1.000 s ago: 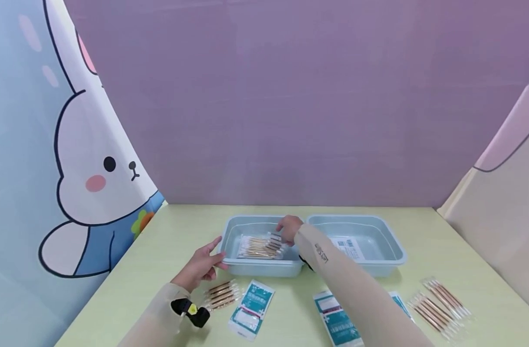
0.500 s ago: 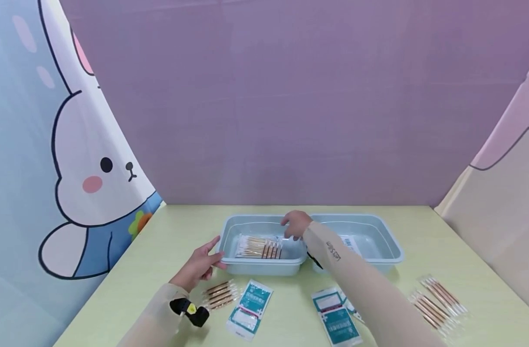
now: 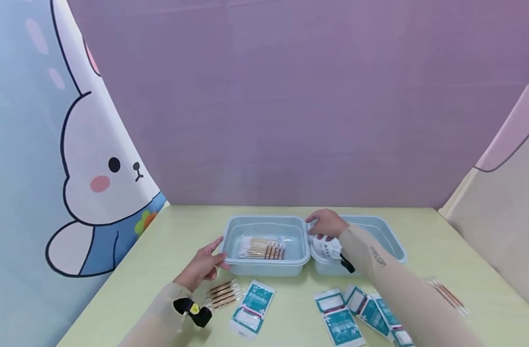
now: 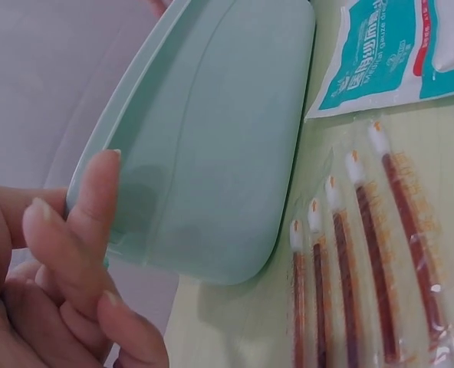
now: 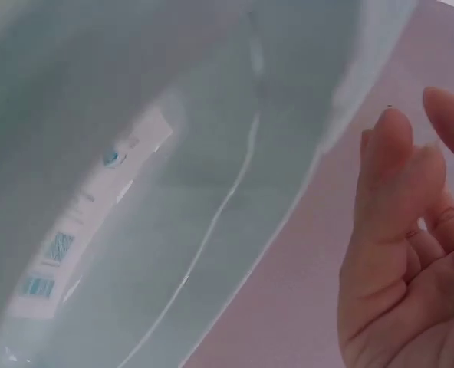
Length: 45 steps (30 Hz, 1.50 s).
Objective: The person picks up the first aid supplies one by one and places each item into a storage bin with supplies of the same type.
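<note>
My left hand [image 3: 202, 266] touches the left corner of the left blue tray [image 3: 264, 269], index finger stretched along its side. Inside that tray lie a pack of pale-stick cotton swabs [image 3: 252, 246] and a pack of brown-stick swabs [image 3: 275, 250]. My right hand [image 3: 327, 224] hovers by the near-left rim of the right blue tray [image 3: 387, 243], fingers loosely bent and holding nothing. A white printed packet [image 3: 327, 247] lies in the right tray, partly hidden by the right hand. Beside my left wrist is another pack of brown swabs [image 4: 350, 261] in clear film.
A teal gauze packet [image 3: 253, 308] lies in front of the left tray. Several more teal packets [image 3: 340, 318] overlap in front of the right tray, partly behind my right sleeve. Brown swabs [image 3: 451, 296] show at the table's right. A purple wall stands behind the trays.
My right hand has let go of the brown swab pack, which now lies flat in the left tray, and has moved right over to the right tray. My left hand stays at the left tray.
</note>
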Motion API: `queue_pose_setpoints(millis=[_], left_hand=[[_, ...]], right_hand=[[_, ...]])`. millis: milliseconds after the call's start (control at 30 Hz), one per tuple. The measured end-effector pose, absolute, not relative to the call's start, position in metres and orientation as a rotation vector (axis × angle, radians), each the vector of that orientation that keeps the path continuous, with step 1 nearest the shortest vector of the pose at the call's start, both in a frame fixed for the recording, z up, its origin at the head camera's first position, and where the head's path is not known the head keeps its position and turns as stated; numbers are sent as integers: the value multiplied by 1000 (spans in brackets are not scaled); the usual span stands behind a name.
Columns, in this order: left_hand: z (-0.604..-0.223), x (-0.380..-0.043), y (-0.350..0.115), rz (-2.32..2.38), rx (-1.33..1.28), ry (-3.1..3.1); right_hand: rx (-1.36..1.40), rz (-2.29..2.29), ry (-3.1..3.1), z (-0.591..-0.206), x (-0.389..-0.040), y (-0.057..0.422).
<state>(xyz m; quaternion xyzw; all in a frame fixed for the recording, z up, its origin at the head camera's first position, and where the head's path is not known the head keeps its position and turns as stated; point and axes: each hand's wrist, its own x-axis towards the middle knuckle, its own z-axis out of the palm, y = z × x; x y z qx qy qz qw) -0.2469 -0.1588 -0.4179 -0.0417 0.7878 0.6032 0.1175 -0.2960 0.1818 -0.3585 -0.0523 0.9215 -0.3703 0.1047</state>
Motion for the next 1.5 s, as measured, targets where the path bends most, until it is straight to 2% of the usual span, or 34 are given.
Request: queue_pose_setpoints(millis=[233, 567, 1367, 1500], left_hand=[[-417, -247, -155, 1735, -121, 2313], [-419, -246, -161, 1727, -124, 2316], [-420, -250, -158, 1737, -144, 2313], [-420, -250, -159, 1736, -142, 2312]], right_hand=[[-127, -1198, 2636, -347, -264, 230], [-166, -1185, 2483, -348, -238, 309], [33, -1101, 2442, -359, -195, 429], [-28, -1131, 2406, -367, -189, 447]])
